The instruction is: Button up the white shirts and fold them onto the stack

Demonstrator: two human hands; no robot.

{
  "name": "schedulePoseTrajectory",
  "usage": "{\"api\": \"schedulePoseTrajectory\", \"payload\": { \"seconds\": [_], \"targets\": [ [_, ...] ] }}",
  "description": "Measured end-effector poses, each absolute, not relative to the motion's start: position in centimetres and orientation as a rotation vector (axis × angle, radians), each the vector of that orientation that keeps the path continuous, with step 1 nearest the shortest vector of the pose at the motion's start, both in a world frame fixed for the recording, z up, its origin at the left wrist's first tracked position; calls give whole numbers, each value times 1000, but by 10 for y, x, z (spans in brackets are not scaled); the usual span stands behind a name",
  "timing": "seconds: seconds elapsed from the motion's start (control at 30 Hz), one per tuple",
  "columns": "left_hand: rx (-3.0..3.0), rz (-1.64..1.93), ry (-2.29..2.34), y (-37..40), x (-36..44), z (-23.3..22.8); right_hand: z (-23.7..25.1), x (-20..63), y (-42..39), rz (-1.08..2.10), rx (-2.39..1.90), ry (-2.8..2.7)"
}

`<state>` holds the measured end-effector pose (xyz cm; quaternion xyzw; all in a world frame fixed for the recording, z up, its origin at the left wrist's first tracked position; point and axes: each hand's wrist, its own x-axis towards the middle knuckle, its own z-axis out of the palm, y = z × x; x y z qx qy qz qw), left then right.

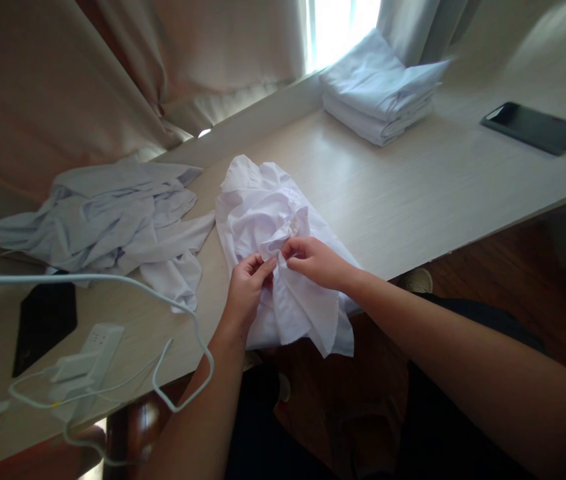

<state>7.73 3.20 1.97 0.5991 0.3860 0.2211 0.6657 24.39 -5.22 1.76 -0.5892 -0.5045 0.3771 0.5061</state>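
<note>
A white shirt (255, 217) lies bunched on the pale desk, its lower end hanging over the front edge. My left hand (250, 287) pinches a fold near the middle of the shirt between thumb and fingers. Close beside it, my right hand (313, 260) is closed on the same strip of cloth, fingertips almost meeting the left ones. Whether a button sits between the fingers is too small to make out. Left of the shirt spreads a crumpled heap of white garments (113, 213). Folded white garments (377, 93) are stacked toward the back right.
A dark phone (535, 127) rests on the desk (443, 180) at right. On the left are a black flat object (45, 320), a white power strip (97, 347) and a looping white cable (147, 288) passing over my left forearm. Curtains (223, 53) hang along the back.
</note>
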Motion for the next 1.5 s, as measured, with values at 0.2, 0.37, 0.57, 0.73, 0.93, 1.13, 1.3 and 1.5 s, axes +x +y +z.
{"api": "schedulePoseTrajectory", "payload": {
  "seconds": [0.2, 0.37, 0.57, 0.73, 0.93, 1.13, 1.3, 1.5],
  "targets": [
    [1277, 487, 853, 31, 78, 20, 16, 240, -56, 832, -1389, -1232],
    [1242, 495, 860, 30, 79, 20, 18, 240, -59, 791, -1425, -1241],
    [1265, 509, 853, 30, 79, 18, 18, 241, -60, 789, -1442, -1248],
    [1278, 508, 847, 30, 79, 18, 17, 242, -60, 773, -1425, -1254],
    [1284, 516, 846, 30, 79, 18, 18, 241, -60, 747, -1442, -1260],
    [1270, 525, 845, 30, 80, 18, 19, 238, -60, 685, -1460, -1296],
    [1261, 551, 858, 29, 80, 19, 21, 238, -61, 679, -1477, -1312],
    [1272, 561, 839, 29, 80, 18, 19, 238, -61, 667, -1451, -1330]
  ]
}}
